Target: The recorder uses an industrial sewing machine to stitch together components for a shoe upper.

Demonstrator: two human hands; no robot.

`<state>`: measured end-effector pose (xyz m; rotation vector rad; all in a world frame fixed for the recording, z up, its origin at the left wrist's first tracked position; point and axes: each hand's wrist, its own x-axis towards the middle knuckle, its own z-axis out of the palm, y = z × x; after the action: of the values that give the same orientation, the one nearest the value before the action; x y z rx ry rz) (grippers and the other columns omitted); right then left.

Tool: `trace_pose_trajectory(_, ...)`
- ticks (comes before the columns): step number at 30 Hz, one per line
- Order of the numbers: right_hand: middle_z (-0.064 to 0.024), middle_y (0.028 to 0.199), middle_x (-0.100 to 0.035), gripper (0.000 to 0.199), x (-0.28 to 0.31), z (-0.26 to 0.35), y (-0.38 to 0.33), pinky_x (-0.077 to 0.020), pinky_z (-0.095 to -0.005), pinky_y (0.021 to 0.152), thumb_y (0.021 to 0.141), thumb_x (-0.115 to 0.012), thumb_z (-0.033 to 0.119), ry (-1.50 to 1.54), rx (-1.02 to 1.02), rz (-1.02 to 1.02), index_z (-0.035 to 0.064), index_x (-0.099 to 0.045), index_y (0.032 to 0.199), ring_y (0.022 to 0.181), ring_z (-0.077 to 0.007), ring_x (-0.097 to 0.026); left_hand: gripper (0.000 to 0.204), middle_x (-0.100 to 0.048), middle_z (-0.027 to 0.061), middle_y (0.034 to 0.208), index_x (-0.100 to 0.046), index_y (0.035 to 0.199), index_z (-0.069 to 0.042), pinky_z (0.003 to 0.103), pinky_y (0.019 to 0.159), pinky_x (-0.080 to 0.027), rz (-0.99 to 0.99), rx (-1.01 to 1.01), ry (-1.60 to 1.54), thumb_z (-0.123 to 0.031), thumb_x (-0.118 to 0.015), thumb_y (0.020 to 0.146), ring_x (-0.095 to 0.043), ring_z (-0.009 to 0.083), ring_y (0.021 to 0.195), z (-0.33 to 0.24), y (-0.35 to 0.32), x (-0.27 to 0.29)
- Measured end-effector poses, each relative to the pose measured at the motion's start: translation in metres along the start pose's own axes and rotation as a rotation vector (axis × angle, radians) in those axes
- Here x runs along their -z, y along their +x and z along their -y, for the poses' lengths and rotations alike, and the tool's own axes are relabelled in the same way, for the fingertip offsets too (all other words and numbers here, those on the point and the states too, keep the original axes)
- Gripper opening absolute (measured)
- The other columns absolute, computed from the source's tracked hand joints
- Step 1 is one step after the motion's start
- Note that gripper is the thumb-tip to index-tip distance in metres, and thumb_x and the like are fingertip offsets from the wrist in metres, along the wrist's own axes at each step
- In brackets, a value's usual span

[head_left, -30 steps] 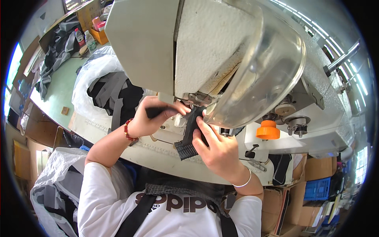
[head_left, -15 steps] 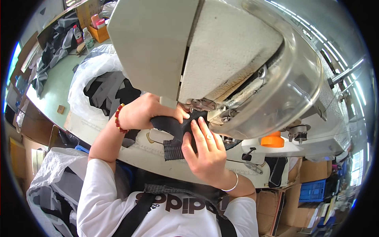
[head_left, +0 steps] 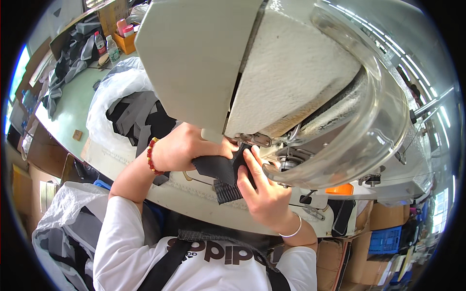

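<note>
Under the head of a pale sewing machine (head_left: pixel 194 63), both hands hold a black fabric piece (head_left: pixel 213 167). My left hand (head_left: pixel 182 148), with a red beaded bracelet at its wrist, is closed on the fabric's left side; some of its fingers are hidden by the machine and cloth. On the other side, my right hand (head_left: pixel 267 196) grips the fabric near the needle area, thumb and fingertips against it. A ribbed black section (head_left: pixel 227 192) hangs at the near edge, between the hands. The needle itself is hard to make out.
Left of the machine, a clear plastic bag (head_left: pixel 99 111) holds grey and black cut pieces. Another bag (head_left: pixel 73 201) of pieces stands lower left. A transparent guard (head_left: pixel 388 121) juts out at the right. Scissors (head_left: pixel 313 212) lie right of my right hand. Bottles (head_left: pixel 112 50) stand far left.
The fabric has shifted slightly right and its left part is tilted up more. Both hands have moved a little to the right with it. The view has shifted slightly.
</note>
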<state>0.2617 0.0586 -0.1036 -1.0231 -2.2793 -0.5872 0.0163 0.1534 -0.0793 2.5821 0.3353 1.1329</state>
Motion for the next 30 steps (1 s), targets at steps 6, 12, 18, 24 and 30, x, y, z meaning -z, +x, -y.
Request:
trace_pose_trajectory(6, -0.0149, 0.125, -0.075, 0.014, 0.003, -0.010, -0.001, -0.0598, -0.0351, 0.081, 0.082, -0.073, 0.008, -0.090, 0.070, 0.051, 0.0062, -0.073, 0.096, 0.112, -0.0267, -0.076, 0.048, -0.079, 0.0109, 0.113, -0.077, 0.113, -0.008, 0.045, 0.092, -0.058, -0.021, 0.214, -0.300, -0.009, -0.083, 0.066, -0.075, 0.0329, 0.105, -0.009, -0.001, 0.000)
trace_pose_trajectory(12, -0.0128, 0.125, -0.076, 0.017, 0.002, -0.016, -0.002, -0.0584, -0.0333, 0.081, 0.082, -0.073, 0.008, -0.095, 0.080, 0.087, 0.0069, -0.073, 0.098, 0.104, -0.0241, -0.077, 0.057, -0.078, 0.0114, 0.112, -0.077, 0.113, -0.007, 0.045, 0.090, -0.059, -0.014, 0.177, -0.248, -0.003, -0.082, 0.056, -0.075, 0.0330, 0.104, 0.000, -0.005, -0.011)
trace_pose_trajectory(18, -0.0114, 0.126, -0.076, 0.022, -0.001, -0.018, -0.005, -0.0573, -0.0350, 0.086, 0.081, -0.075, 0.009, -0.092, 0.040, 0.079, 0.0069, -0.075, 0.103, 0.102, -0.0225, -0.076, 0.058, -0.079, 0.0107, 0.108, -0.077, 0.109, -0.007, 0.045, 0.086, -0.059, -0.003, 0.047, 0.058, -0.002, -0.080, 0.052, -0.075, 0.0319, 0.102, -0.008, -0.002, -0.004)
trace_pose_trajectory(24, -0.0128, 0.114, -0.078, 0.018, -0.009, -0.025, -0.003, -0.0619, -0.0379, 0.085, 0.080, -0.077, 0.006, 0.069, 0.167, -0.110, 0.0043, -0.075, 0.098, 0.101, -0.0269, -0.078, 0.049, -0.080, 0.0102, 0.103, -0.077, 0.105, -0.006, 0.039, 0.078, -0.060, -0.036, -0.074, 0.331, 0.002, -0.076, 0.057, -0.077, 0.0279, 0.095, -0.015, -0.010, -0.015)
trace_pose_trajectory(30, -0.0141, 0.105, -0.079, 0.021, -0.011, -0.029, -0.011, -0.0650, -0.0376, 0.084, 0.077, -0.074, -0.002, 0.003, 0.271, -0.131, 0.0001, -0.076, 0.097, 0.100, -0.0293, -0.079, 0.037, -0.080, 0.0104, 0.105, -0.076, 0.101, -0.003, 0.037, 0.076, -0.062, -0.081, 0.063, 0.018, 0.007, -0.073, 0.066, -0.078, 0.0279, 0.096, -0.012, -0.012, -0.013)
